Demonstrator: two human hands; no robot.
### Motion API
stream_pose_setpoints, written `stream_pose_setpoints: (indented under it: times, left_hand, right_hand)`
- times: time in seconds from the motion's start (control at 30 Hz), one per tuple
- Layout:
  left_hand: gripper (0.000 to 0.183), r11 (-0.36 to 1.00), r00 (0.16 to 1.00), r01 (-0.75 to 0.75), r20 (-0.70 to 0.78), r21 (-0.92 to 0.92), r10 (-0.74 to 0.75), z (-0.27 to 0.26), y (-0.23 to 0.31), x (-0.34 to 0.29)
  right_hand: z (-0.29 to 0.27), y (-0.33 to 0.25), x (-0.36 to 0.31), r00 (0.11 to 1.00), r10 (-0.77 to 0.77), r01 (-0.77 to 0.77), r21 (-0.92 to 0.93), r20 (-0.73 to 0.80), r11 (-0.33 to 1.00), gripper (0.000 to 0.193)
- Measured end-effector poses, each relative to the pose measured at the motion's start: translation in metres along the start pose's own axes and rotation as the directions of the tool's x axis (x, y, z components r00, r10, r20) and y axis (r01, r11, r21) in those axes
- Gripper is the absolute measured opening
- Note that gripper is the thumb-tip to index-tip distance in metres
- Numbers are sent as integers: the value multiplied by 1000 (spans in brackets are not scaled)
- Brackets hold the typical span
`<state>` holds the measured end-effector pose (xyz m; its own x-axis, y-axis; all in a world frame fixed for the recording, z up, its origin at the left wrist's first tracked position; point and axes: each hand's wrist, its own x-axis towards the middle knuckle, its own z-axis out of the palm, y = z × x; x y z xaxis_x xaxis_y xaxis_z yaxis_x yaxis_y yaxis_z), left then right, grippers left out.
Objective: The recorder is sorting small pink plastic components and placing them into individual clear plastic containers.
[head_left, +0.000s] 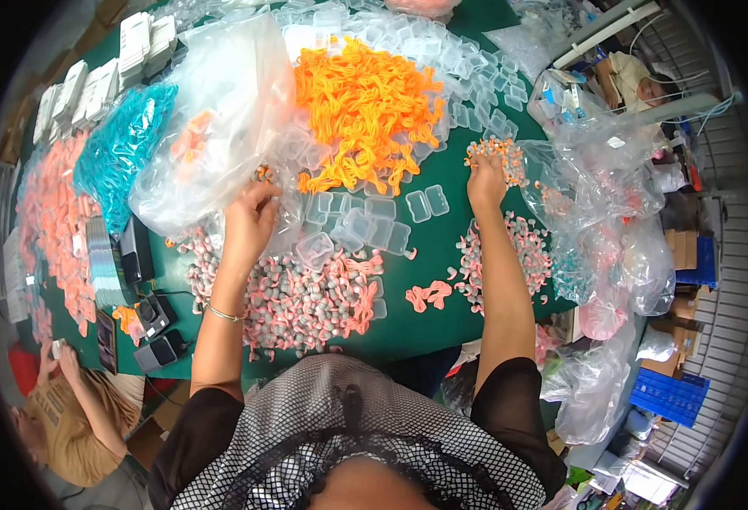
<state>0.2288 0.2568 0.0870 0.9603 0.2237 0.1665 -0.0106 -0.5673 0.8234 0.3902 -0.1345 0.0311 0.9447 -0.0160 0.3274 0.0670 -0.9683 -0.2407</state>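
Note:
My left hand [253, 211] is closed, fingers curled together, beside a large clear plastic bag [221, 93]. Small orange-and-dark pieces [263, 173] show just beyond its fingertips; what the fingers hold is hidden. My right hand [486, 180] reaches to a small pile of orange-and-grey plug-like pieces [510, 160], its fingers drawn together at the pile's edge. What they grip is too small to make out. Between the hands lie clear plastic boxes [359, 224]. Nearer me spreads a heap of pink-and-grey plug-like pieces [297, 297], with another such pile [523, 255] beneath my right forearm.
Orange cord bundles [365, 102] are heaped at the back on the green table [429, 340]. Teal packets [127, 144], pink bundles [55, 212] and dark devices [155, 316] fill the left. Plastic bags [603, 195] crowd the right. Another person [76, 416] sits at lower left.

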Motion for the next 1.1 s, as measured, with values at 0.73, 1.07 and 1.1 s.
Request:
stream_pose_setpoints:
  times: [0.73, 1.07, 1.1]
  left_hand:
    - [17, 801, 941, 230, 335, -553, -38, 143, 71, -15]
    - [13, 914, 894, -404, 221, 18, 391, 202, 73, 19]
    - [12, 875, 862, -475, 247, 94, 442, 202, 71, 22]
  right_hand:
    - [-19, 2, -65, 991, -114, 82, 378, 65, 922, 16]
    - [-31, -31, -90, 981, -136, 23, 614, 138, 789, 15]
    - [-25, -33, -96, 982, -107, -18, 649, 153, 761, 15]
